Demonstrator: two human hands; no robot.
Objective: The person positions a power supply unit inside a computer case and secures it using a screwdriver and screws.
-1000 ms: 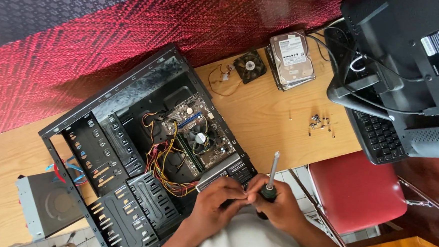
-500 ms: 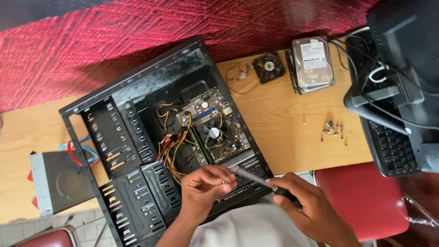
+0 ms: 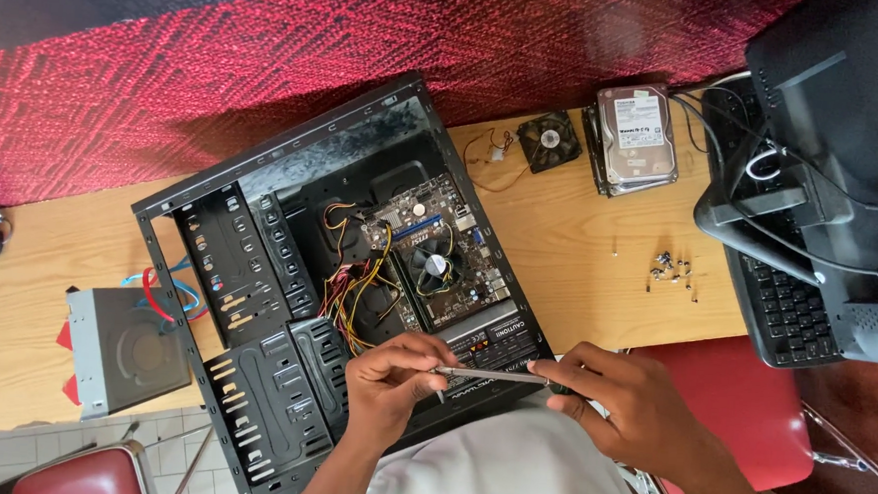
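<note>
Head view: open PC case (image 3: 256, 298) lies on its side on the wooden desk (image 3: 579, 254), motherboard (image 3: 438, 257) and a bundle of coloured wires (image 3: 356, 298) exposed inside.

Screwdriver (image 3: 497, 376) is held level over the case's near edge, between both hands. Left hand (image 3: 387, 385) has its fingers pinched together on the shaft tip end. Right hand (image 3: 621, 412) is closed around the handle end; handle is mostly hidden in the grip.

Left of the case: a grey drive (image 3: 113, 345) with red and blue cables (image 3: 161, 293) touching it. Beyond the case: a small black fan (image 3: 550, 141), just beside it a hard disk (image 3: 637, 137) on a stack. Loose screws (image 3: 670, 272) sit on the desk near a black keyboard (image 3: 786, 310), which lies under a monitor stand (image 3: 761, 209). Red chair seat (image 3: 741, 413) under the right forearm.
</note>
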